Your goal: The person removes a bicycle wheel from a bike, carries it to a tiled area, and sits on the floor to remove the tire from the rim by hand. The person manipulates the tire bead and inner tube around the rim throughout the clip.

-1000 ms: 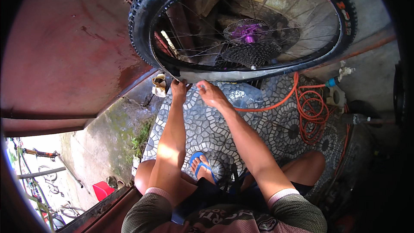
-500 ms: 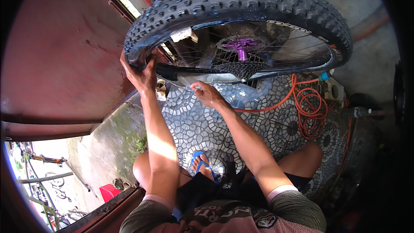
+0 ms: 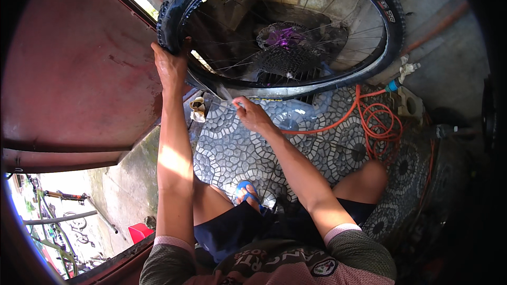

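A bicycle wheel [image 3: 369,0] with a knobby black tyre, silver spokes, a purple hub [image 3: 285,36] and a dark cassette [image 3: 288,60] stands tilted in front of me. My left hand [image 3: 170,66] grips the tyre at its left side. My right hand [image 3: 251,113] is at the rim's lower edge, fingers pinched on a thin silvery tool or spoke; what exactly it is I cannot tell. I sit on the floor with bare knees and a blue sandal [image 3: 244,190].
The floor is grey mosaic tile [image 3: 232,150]. An orange hose [image 3: 375,121] lies coiled at the right, beside a white fitting [image 3: 406,68]. A red metal door [image 3: 68,58] stands at the left. Parked bicycles [image 3: 58,216] show outside, lower left.
The wheel has tipped so its spoke side faces me again. My left hand moved from the rim's lower edge up to the tyre's left side. My right hand stayed low at the rim.
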The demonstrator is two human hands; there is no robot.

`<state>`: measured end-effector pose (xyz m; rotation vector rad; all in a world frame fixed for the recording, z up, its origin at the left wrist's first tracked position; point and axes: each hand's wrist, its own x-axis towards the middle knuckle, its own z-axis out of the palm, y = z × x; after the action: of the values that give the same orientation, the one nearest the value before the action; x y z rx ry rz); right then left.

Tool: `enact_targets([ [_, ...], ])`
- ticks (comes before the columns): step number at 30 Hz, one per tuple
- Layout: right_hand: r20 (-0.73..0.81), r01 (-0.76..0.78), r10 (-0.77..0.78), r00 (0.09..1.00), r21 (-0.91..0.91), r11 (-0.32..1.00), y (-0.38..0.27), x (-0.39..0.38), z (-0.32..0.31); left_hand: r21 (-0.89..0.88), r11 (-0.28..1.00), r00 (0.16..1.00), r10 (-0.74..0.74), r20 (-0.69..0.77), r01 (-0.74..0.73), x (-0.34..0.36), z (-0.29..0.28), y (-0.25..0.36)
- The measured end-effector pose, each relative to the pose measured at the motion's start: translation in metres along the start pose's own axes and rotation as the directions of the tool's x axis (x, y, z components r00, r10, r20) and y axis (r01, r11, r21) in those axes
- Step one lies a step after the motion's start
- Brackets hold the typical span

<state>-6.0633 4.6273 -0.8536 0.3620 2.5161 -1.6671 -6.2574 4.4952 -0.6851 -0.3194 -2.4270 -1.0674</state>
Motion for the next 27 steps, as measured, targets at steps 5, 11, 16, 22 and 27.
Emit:
enact_targets([
  [5,-0.009,0.003,-0.003,1.0,0.051,0.999,-0.025,-0.003,0.004,0.083,0.996,1.0,-0.008,-0.003,0.009,0.01,0.005,-0.008],
  [11,-0.207,-0.241,0.221,0.953,-0.077,0.967,0.088,-0.007,-0.013,0.013,1.0,1.0,-0.019,0.003,0.019,0.008,0.01,-0.005],
  [16,-0.338,-0.461,0.401,0.851,-0.119,0.879,0.169,-0.014,-0.07,0.022,0.999,1.0,-0.027,-0.007,0.027,0.005,0.013,-0.004],
  [22,-0.411,-0.521,0.452,0.792,-0.068,0.851,0.184,-0.01,-0.102,0.018,0.999,0.999,-0.046,-0.023,0.047,0.006,0.008,-0.011],
  [27,-0.208,-0.404,0.379,0.902,-0.094,0.91,0.152,0.004,-0.078,0.016,0.999,0.998,-0.05,-0.028,0.051,0.0,0.008,-0.001],
])
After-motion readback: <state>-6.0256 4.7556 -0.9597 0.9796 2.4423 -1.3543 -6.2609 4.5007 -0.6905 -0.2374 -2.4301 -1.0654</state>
